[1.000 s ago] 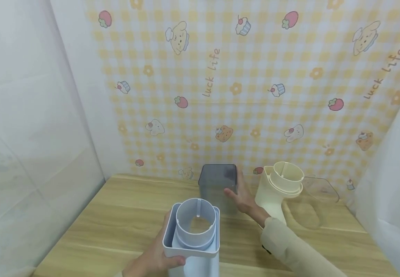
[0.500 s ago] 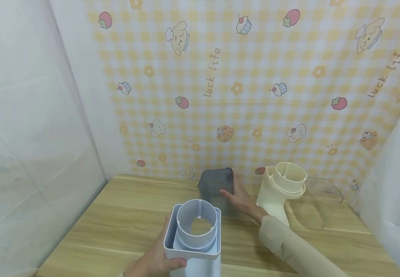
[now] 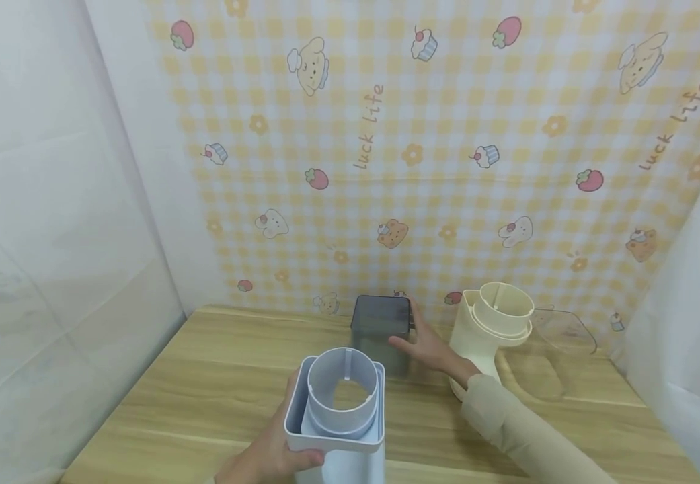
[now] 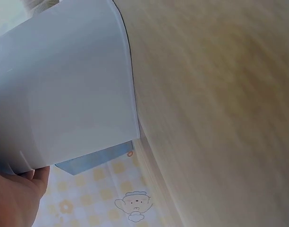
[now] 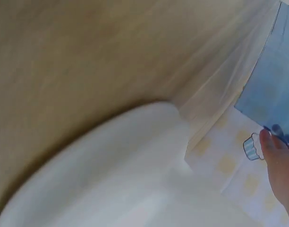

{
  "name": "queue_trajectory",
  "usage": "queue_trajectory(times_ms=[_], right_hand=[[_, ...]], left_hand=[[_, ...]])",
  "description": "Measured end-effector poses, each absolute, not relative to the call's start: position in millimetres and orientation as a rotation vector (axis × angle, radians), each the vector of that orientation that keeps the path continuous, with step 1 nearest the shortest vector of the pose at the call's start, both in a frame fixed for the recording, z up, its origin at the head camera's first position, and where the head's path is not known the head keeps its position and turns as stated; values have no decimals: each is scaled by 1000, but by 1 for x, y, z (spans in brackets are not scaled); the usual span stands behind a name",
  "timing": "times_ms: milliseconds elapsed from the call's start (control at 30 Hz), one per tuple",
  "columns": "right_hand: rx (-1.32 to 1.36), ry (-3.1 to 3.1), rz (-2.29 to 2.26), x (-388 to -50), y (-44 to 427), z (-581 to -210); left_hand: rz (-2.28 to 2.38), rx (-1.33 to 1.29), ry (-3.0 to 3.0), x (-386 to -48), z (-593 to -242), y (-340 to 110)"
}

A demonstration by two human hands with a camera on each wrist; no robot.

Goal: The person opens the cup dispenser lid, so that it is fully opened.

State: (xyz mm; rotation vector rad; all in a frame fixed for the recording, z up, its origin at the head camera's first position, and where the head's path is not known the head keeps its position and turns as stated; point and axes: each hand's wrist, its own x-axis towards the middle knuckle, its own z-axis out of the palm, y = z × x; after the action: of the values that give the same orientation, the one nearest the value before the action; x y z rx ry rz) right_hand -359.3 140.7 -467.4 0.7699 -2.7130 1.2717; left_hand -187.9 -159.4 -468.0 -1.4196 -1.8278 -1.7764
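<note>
In the head view my left hand (image 3: 274, 440) grips the left side of a pale blue plastic housing (image 3: 352, 464) with a square rim and a round collar on top. Its thumb lies across the front; the left wrist view shows the housing's smooth side (image 4: 69, 94). Behind it stands a smoky, see-through square container (image 3: 380, 312), upright near the back edge. My right hand (image 3: 431, 343) holds that container's right side, thumb toward the front and fingers behind. In the right wrist view, the container (image 5: 272, 80) looks blue and the fingertips meet its edge.
A cream housing (image 3: 477, 349) of similar shape stands right of the right hand, close to the forearm. Behind it sits a clear container (image 3: 561, 329). A checked cloth (image 3: 410, 202) hangs along the wooden table's (image 3: 204, 376) back edge; white sheets flank both sides.
The smoky container tilted in my right hand half a second ago and stands level again now, slightly lower than at first. My left hand and the pale blue housing stay put.
</note>
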Motion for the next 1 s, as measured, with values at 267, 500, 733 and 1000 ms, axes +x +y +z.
queue_trajectory(times_ms=[267, 500, 733, 1000], right_hand=[[949, -2590, 1589, -366, 140, -471], [782, -2714, 1716, -351, 150, -476], [653, -2476, 1885, -306, 159, -466], [905, -2091, 1882, -277, 139, -446]], left_hand=[[-1788, -1447, -1802, -187, -468, -163], [-1853, -1468, -1788, -183, -469, -161], [-1939, -1461, -1790, -181, -469, -162], [-1897, -1306, -1926, -172, -470, -177]])
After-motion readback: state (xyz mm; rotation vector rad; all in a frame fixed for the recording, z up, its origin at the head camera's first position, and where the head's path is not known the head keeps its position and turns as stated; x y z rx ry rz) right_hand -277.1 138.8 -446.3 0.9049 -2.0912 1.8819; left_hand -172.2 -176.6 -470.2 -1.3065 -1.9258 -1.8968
